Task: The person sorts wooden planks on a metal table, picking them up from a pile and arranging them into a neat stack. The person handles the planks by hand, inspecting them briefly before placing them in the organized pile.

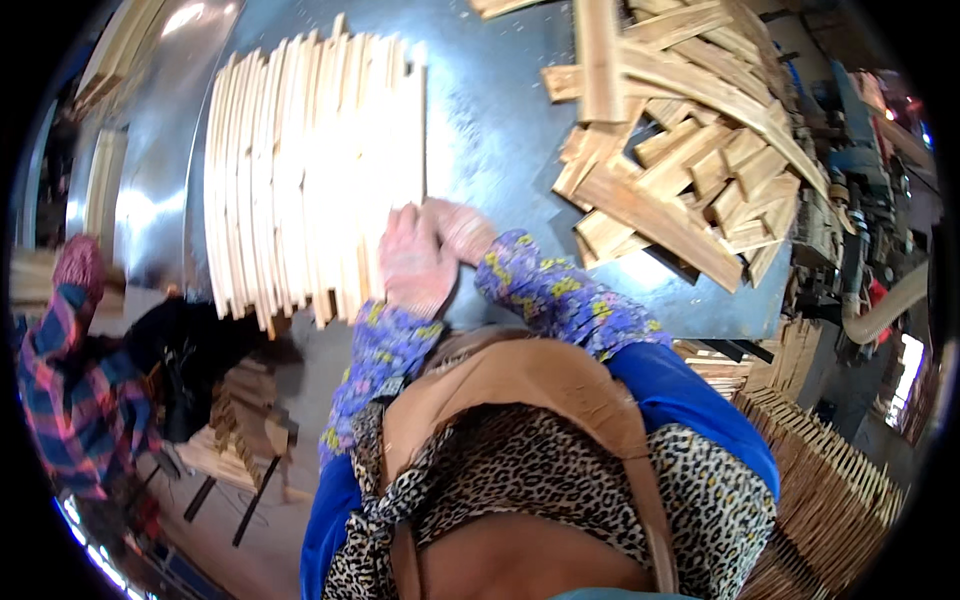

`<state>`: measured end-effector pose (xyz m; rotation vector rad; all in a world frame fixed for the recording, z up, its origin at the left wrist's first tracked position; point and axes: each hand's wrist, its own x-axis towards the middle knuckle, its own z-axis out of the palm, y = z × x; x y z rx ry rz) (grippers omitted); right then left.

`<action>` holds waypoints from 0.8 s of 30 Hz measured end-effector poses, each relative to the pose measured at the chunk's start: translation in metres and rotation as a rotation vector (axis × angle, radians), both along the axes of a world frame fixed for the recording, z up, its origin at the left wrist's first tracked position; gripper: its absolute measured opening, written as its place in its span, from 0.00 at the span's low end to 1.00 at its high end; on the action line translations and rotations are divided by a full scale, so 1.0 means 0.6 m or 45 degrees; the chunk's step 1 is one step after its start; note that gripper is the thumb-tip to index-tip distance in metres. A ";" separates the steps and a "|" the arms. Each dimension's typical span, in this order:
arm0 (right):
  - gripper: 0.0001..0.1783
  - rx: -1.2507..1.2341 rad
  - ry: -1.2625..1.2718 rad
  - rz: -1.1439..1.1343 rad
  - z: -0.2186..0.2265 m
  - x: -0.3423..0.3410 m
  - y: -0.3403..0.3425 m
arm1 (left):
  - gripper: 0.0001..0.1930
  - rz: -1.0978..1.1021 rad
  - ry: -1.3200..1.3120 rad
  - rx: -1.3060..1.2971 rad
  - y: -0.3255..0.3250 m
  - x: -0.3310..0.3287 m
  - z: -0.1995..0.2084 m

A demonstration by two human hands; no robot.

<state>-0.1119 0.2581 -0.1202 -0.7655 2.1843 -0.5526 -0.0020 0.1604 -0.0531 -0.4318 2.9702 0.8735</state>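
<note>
Two gloved hands [415,268] [463,232] meet at one slat row [300,170].

Showing no readable text, label, brand, number or sign. On the apron [520,378], bearing some faint marks, but not forming any letters clear enough for reading.
</note>
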 end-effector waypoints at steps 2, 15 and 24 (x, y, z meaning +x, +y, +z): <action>0.33 -0.339 0.063 -0.391 0.011 -0.012 0.037 | 0.33 -0.059 0.217 -0.159 -0.003 0.025 -0.035; 0.63 0.776 1.065 -0.097 0.131 -0.641 0.452 | 0.44 -0.035 0.231 -0.073 0.104 -0.329 -0.021; 0.51 0.800 0.384 0.191 0.170 -0.565 0.268 | 0.44 0.273 -0.195 -0.548 -0.065 -0.630 -0.076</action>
